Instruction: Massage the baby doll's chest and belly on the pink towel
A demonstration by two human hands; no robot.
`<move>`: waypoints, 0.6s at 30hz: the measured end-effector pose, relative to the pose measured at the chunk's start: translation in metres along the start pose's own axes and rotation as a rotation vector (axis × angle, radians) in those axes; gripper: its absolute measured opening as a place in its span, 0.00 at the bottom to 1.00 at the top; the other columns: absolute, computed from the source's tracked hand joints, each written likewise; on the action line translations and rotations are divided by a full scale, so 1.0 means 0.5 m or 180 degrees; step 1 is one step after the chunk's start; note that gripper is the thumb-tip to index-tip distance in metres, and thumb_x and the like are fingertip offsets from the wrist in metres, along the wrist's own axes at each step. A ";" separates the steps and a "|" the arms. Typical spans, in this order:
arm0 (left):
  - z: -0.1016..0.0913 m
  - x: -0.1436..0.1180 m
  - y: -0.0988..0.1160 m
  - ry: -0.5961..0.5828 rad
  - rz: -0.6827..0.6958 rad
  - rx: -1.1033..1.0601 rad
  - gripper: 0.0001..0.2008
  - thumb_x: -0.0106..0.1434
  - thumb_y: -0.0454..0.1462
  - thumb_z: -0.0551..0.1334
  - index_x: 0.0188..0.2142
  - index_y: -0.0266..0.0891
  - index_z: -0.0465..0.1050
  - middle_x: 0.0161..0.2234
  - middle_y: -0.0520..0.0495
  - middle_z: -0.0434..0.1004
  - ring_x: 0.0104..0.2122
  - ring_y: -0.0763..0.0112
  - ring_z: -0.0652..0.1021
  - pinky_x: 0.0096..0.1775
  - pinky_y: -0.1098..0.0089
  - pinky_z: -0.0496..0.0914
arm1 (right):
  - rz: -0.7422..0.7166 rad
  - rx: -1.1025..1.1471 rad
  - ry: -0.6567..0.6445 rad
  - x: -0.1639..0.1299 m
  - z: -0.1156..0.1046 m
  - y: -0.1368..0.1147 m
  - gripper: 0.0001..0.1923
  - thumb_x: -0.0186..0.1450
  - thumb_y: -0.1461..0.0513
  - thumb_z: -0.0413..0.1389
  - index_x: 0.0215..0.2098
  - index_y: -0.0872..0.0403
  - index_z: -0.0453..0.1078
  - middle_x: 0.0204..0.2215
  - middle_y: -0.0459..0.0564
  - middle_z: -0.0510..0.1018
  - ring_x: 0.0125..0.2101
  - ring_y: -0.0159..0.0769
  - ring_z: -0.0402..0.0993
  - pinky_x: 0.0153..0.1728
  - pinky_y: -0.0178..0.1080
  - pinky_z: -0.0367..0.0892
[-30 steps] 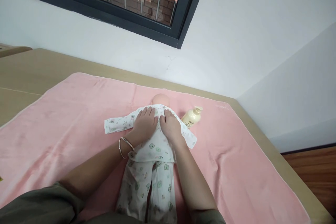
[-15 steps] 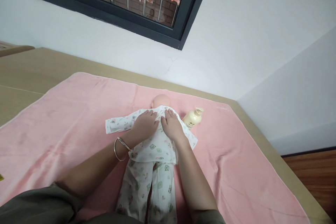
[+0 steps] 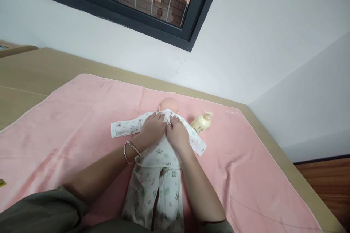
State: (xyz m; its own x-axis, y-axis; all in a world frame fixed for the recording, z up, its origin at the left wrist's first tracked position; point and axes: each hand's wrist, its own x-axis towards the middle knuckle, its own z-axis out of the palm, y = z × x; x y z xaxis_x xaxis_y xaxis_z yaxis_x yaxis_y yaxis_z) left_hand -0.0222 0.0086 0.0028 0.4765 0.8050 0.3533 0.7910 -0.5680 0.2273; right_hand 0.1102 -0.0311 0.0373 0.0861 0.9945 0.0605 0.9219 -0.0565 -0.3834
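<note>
A baby doll in a white printed top (image 3: 160, 153) and matching trousers (image 3: 168, 196) lies stretched out, its sleeves spread to the sides. Only the smooth top of the doll's head (image 3: 168, 105) shows beyond the collar. My left hand (image 3: 153, 129) rests on the left of the upper body, fingers laid over the cloth, a bangle (image 3: 128, 153) on that wrist. Beside it, my right hand (image 3: 179, 134) presses on the right half, its fingers slightly bent. My thumbs nearly meet at the middle. Neither hand appears to grasp anything.
A cream pump bottle (image 3: 201, 122) lies tilted by the doll's right-hand sleeve. Under everything is a pink blanket (image 3: 251, 174) over a wooden surface (image 3: 24, 69). Behind it stands a white wall (image 3: 109, 40) with a dark-framed window (image 3: 188, 32).
My two hands have drawn closer together on the doll's upper body, the thumbs now nearly meeting. The doll and bottle stay in place; the view has shifted slightly.
</note>
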 end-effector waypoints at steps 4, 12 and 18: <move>-0.006 -0.018 0.025 -0.0052 0.0014 0.0128 0.19 0.74 0.35 0.49 0.57 0.32 0.70 0.58 0.31 0.74 0.60 0.49 0.72 0.57 0.53 0.68 | 0.0061 0.0217 0.0064 0.036 -0.012 0.041 0.22 0.73 0.60 0.44 0.57 0.55 0.72 0.62 0.58 0.73 0.65 0.47 0.64 0.64 0.47 0.58; -0.005 0.005 -0.012 -0.0073 0.0274 -0.0147 0.17 0.74 0.36 0.48 0.47 0.36 0.75 0.50 0.35 0.78 0.53 0.54 0.75 0.57 0.53 0.69 | -0.0036 -0.0115 0.0061 0.007 -0.005 0.003 0.21 0.73 0.61 0.43 0.58 0.59 0.71 0.58 0.63 0.75 0.62 0.52 0.65 0.65 0.50 0.56; -0.002 0.021 -0.043 -0.0052 0.0112 -0.0080 0.17 0.74 0.37 0.48 0.41 0.37 0.76 0.43 0.38 0.80 0.47 0.56 0.77 0.53 0.55 0.71 | -0.0252 -0.0060 -0.0110 -0.024 -0.020 -0.026 0.21 0.71 0.63 0.46 0.58 0.56 0.71 0.58 0.60 0.76 0.63 0.51 0.65 0.62 0.49 0.61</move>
State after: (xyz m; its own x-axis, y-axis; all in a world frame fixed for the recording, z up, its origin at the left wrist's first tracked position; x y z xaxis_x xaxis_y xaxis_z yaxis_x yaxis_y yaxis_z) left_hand -0.0344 0.0289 0.0025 0.5104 0.7870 0.3466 0.7639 -0.6000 0.2377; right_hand 0.1010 -0.0434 0.0508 -0.0001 0.9983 0.0579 0.9323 0.0211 -0.3611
